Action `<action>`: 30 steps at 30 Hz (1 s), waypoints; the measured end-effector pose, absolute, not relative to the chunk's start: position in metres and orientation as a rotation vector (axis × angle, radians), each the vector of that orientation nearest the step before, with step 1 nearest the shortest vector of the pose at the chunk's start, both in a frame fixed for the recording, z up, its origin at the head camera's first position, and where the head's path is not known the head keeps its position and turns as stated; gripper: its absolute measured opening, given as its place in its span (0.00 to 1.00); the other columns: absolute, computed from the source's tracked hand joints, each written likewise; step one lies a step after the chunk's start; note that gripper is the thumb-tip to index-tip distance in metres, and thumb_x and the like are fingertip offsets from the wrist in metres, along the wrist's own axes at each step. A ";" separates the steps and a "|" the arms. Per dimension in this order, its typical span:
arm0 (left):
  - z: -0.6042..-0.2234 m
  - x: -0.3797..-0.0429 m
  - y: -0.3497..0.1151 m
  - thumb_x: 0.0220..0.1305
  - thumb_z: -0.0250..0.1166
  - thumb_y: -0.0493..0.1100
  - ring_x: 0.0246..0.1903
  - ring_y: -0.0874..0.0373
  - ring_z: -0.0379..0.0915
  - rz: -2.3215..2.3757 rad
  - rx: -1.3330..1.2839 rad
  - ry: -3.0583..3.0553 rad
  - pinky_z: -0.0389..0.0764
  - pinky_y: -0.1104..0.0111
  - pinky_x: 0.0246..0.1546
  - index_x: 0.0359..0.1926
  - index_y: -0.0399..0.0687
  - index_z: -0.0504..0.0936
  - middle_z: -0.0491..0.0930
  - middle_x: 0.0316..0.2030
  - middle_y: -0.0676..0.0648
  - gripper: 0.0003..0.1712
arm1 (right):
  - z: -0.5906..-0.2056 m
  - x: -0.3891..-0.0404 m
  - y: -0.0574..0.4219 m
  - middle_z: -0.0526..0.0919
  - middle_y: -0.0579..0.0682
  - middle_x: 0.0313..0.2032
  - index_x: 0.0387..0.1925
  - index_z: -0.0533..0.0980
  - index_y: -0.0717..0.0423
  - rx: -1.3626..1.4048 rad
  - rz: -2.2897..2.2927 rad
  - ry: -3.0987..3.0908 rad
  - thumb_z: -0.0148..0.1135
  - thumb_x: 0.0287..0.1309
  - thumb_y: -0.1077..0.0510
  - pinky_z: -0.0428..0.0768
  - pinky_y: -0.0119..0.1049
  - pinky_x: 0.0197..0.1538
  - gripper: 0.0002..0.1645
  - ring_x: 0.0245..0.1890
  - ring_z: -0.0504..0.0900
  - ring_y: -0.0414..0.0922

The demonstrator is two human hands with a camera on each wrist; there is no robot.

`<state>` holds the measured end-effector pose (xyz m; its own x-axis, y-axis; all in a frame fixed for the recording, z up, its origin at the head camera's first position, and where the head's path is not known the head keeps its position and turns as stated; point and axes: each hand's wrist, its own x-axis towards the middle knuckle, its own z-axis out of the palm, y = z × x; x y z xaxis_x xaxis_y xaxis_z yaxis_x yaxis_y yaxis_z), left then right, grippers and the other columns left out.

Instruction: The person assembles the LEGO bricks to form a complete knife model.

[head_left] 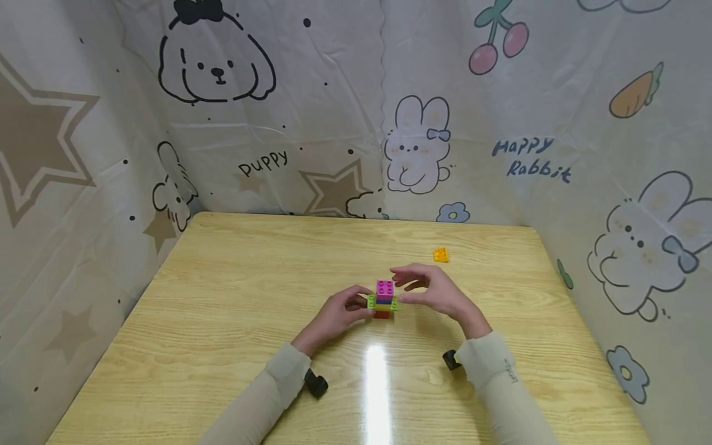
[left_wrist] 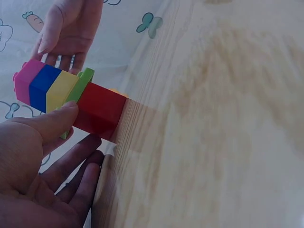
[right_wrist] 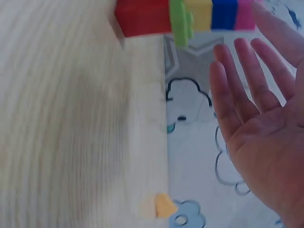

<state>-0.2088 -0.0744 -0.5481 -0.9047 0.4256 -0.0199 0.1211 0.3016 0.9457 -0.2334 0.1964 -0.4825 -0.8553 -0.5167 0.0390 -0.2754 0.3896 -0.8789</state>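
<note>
A tower of building blocks (head_left: 385, 289) stands upright on the table. In the left wrist view it shows a pink block (left_wrist: 27, 80) on top, then blue (left_wrist: 43, 87), yellow (left_wrist: 61, 89), a wider light green piece (left_wrist: 84, 81), and a red block (left_wrist: 100, 111) at the bottom. My left hand (head_left: 338, 314) pinches the light green piece at its left end, thumb and index finger on it, other fingers loosely bent below. Beside the tower's upper right, my right hand (head_left: 434, 289) has its fingers spread with nothing in them; its thumb (right_wrist: 278, 28) tip overlaps the pink block in the right wrist view.
A small orange block (head_left: 440, 254) lies on the wooden table (head_left: 267, 259), behind the right hand. A printed curtain (head_left: 334, 111) hangs along the table's back and sides. Black wrist devices (head_left: 317, 384) sit under both cuffs.
</note>
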 end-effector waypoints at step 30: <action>-0.548 -0.210 -0.077 0.69 0.71 0.46 0.51 0.55 0.83 1.619 0.468 2.298 0.83 0.59 0.59 0.59 0.55 0.81 0.86 0.47 0.48 0.19 | -0.538 -0.311 0.258 0.76 0.67 0.57 0.67 0.74 0.63 0.098 -1.319 2.907 0.66 0.66 0.63 0.78 0.52 0.62 0.29 0.55 0.77 0.60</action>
